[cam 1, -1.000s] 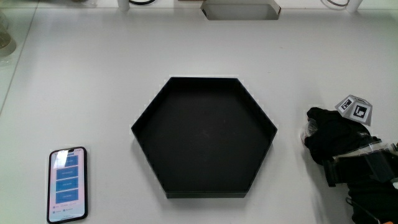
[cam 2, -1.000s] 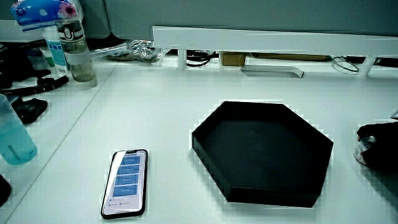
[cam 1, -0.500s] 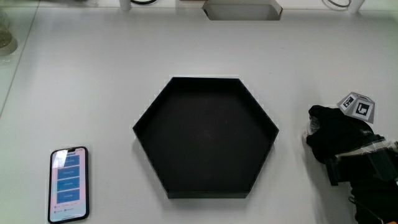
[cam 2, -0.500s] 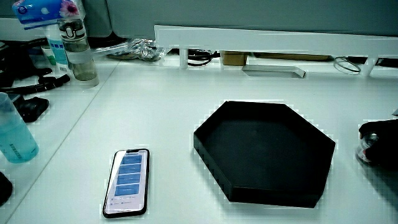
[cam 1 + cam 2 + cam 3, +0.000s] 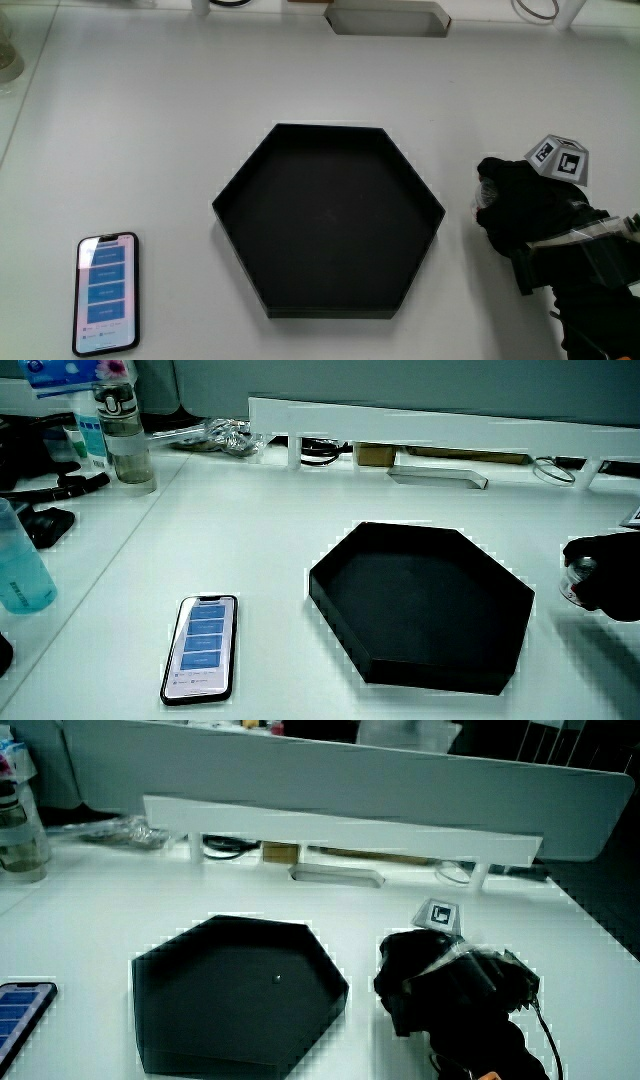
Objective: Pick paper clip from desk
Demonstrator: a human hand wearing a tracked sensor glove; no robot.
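We see the hand [image 5: 525,205] resting on the desk [image 5: 150,120] just beside the black hexagonal tray [image 5: 328,218]. We cannot tell its grip, and no paper clip shows; it may lie under the hand.

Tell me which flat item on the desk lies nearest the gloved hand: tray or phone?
The black hexagonal tray. It sits right beside the hand, while the phone lies past the tray, at the table's edge.
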